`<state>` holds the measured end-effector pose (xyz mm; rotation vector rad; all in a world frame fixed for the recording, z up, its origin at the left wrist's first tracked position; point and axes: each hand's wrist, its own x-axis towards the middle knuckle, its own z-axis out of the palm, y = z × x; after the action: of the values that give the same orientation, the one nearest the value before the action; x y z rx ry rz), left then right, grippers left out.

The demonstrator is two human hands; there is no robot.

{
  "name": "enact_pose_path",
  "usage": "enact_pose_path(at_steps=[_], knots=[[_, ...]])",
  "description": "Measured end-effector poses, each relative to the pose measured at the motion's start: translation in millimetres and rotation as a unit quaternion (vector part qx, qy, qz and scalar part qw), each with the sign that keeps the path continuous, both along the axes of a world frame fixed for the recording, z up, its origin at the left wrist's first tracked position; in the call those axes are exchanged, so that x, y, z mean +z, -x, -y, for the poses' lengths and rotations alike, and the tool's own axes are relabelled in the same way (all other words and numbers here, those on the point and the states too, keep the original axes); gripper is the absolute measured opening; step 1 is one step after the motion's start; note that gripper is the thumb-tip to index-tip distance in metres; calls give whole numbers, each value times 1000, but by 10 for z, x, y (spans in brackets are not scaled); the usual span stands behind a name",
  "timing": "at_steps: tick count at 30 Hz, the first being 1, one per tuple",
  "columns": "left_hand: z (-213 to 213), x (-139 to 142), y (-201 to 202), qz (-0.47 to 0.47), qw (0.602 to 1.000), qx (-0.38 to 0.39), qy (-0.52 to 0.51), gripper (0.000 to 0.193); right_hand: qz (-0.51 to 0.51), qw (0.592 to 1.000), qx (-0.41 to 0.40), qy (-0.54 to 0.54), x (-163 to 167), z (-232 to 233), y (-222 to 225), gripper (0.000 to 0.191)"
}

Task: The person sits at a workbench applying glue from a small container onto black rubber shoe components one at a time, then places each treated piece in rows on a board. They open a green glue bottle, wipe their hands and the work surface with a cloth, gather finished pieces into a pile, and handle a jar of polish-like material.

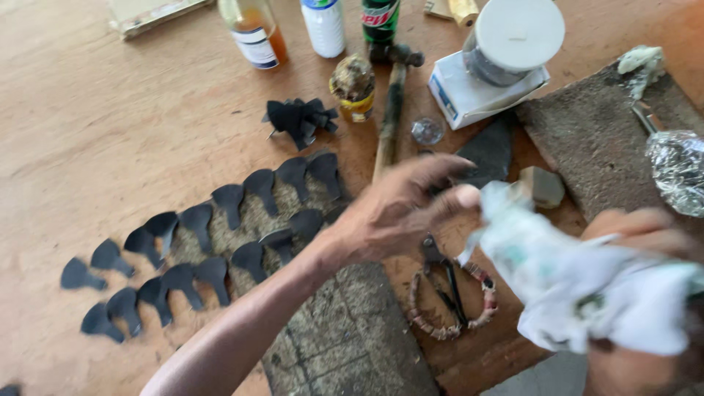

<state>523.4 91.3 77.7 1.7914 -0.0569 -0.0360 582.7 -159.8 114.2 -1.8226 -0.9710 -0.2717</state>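
Our right hand [638,242] is closed around a crumpled white cloth [579,286] above the bench [88,117]; our left hand [396,209] pinches its end. We judge it soft, light, easily held anywhere.

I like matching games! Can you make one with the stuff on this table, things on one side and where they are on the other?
1. black cut-out pieces
2. scissors
3. hammer
4. white cloth bundle

A. held between both hands
B. laid out in rows at the left
C. lying under the left hand
D. beside the small yellow jar

Pairs: 1-B, 2-C, 3-D, 4-A
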Motion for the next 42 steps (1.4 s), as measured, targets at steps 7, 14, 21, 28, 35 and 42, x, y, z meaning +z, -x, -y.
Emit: enact_pose_path(at_steps=[7, 14, 21, 28, 35, 42], knots=[[760, 433, 772, -71, 957, 123, 254, 85, 221, 948, -71, 217, 18, -533, 529, 37], [575, 562, 1157, 30, 914, 243, 324, 66, 157, 964, 151, 155, -143, -182, 1754, 45], [1131, 794, 2034, 229, 955, 174, 70, 56, -501, 770, 280, -279, -526, 259, 1842, 65], [1576, 706, 2715, 296, 909, 284, -80, 45, -518, 760, 229, -318, -930, 562, 2156, 53], [1400, 534, 2828, 204, 888, 316, 266, 42, -131, 983, 124, -25, -422, 175, 2804, 42], [1299, 606, 3408, 198, 905, 324, 190, 54, -27, 984, 172, 44, 98, -360, 3019, 52]])
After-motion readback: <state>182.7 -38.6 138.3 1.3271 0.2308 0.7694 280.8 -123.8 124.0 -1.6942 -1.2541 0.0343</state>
